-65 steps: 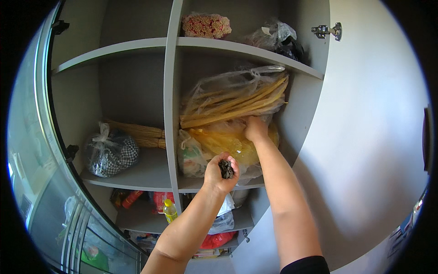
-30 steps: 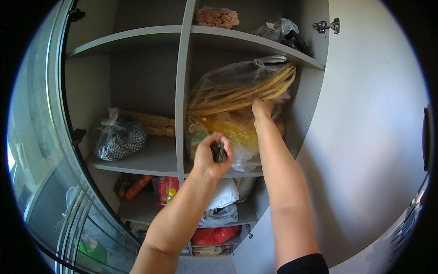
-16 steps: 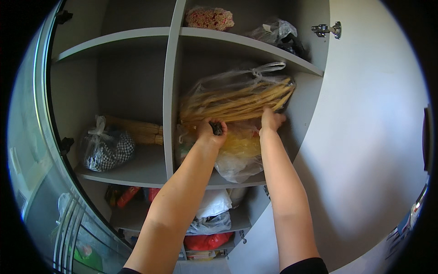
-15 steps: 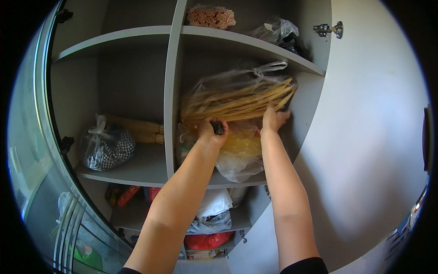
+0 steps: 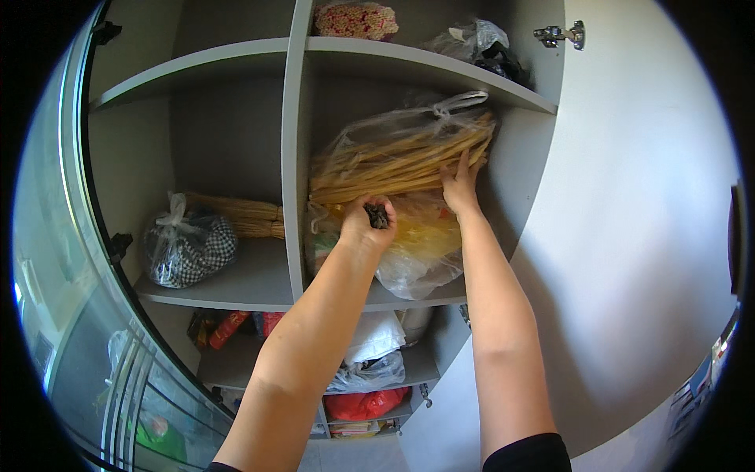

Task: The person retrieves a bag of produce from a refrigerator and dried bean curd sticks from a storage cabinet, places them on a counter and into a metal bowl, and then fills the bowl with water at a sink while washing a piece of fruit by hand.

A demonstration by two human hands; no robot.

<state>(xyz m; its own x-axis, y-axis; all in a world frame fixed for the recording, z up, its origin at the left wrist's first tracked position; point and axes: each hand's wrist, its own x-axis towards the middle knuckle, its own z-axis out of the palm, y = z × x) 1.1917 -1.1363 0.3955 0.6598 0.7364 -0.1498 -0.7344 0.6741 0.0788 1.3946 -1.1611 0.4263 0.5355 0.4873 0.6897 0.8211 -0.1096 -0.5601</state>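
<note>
In the right middle compartment lies a knotted clear plastic bag [image 5: 370,161] of long tan dried sticks, slanting up to the right. My right hand [image 5: 460,189] presses against its right end with fingers apart and stretched upward. My left hand [image 5: 368,224] is curled, palm up, below the bag's front edge. Small dark crumpled pieces [image 5: 377,215] sit in its fingers; their kind is not clear. Under the sticks rests a clear bag with yellowish contents [image 5: 421,244], partly behind my left hand.
A grey upright divider [image 5: 292,157] splits the cabinet. Left of it are a bagged checkered cloth [image 5: 193,248] and a straw bundle [image 5: 248,216]. Above lie a speckled bundle [image 5: 355,21] and plastic bags [image 5: 480,46]. A white door [image 5: 629,197] stands open at right; a red bag [image 5: 366,403] lies low.
My right hand has moved up from beneath the stick bag's right end and turned its fingers upward. The bag has shifted slightly left. The left hand still holds the dark pieces.
</note>
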